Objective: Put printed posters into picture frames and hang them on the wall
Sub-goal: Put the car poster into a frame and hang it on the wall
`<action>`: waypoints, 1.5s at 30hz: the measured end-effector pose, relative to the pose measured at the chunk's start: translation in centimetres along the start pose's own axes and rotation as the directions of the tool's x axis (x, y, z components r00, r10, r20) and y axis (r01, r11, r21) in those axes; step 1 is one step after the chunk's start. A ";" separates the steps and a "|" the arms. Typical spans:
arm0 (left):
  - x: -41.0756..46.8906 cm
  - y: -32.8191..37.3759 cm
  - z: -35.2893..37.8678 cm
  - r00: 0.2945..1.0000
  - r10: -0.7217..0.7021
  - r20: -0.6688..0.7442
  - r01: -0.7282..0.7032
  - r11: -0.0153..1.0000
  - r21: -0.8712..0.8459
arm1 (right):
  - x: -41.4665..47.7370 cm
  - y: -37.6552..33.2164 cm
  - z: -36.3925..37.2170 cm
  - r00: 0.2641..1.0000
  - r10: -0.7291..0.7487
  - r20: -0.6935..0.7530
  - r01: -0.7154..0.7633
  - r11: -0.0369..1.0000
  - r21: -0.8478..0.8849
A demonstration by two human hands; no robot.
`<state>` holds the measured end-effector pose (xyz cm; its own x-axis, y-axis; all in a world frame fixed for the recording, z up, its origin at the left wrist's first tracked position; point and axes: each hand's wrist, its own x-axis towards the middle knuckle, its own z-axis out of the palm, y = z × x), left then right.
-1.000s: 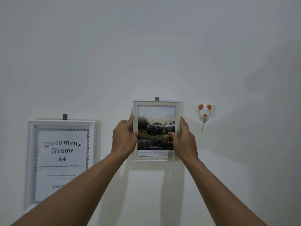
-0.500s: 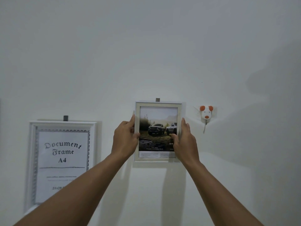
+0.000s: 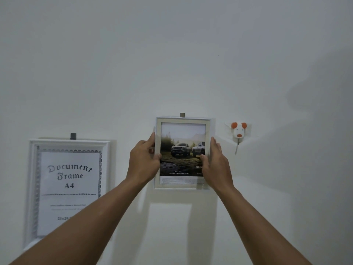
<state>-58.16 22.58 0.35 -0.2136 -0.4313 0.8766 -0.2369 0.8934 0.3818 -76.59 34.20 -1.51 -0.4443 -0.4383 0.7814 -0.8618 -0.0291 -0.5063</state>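
On the white wall (image 3: 172,54), a large white ornate document frame (image 3: 69,180) hangs from a dark hook (image 3: 73,136). To its right, the left hand (image 3: 144,159) grips the left edge of a small pale picture frame (image 3: 183,120), which holds a printed car poster (image 3: 181,148). The frame lies flat against the wall under a small grey hook (image 3: 182,115). The right hand (image 3: 216,165) grips its right edge. Just beside it sits a white and orange mouse-shaped hook (image 3: 238,131).
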 end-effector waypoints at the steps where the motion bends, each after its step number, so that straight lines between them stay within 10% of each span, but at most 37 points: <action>1: 0.0 0.0 0.0 1.000 0.000 0.002 0.000 1.000 -0.003 | 0.0 -0.1 0.0 1.000 0.000 -0.002 0.000 1.000 0.000; 18: -3.4 1.2 -2.4 0.994 -0.047 -0.101 0.044 0.999 -0.031 | -2.4 -1.4 -3.0 0.999 0.040 -0.009 -0.040 0.995 -0.095; 26: -14.9 0.6 -5.2 0.973 -0.103 0.205 0.093 0.994 0.058 | -11.0 -2.4 -4.7 0.959 0.199 0.201 -0.121 0.931 -0.344; 45: -46.2 -10.5 -0.7 0.409 -0.663 0.627 0.439 0.745 0.502 | -40.2 14.0 1.7 0.445 0.697 0.562 -0.292 0.706 -0.645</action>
<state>-45.13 33.19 -43.91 -0.5243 -0.8479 -0.0782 -0.7462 0.4132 0.5220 -70.38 49.91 -40.67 -0.6611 -0.7204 -0.2098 -0.6370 0.6866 -0.3505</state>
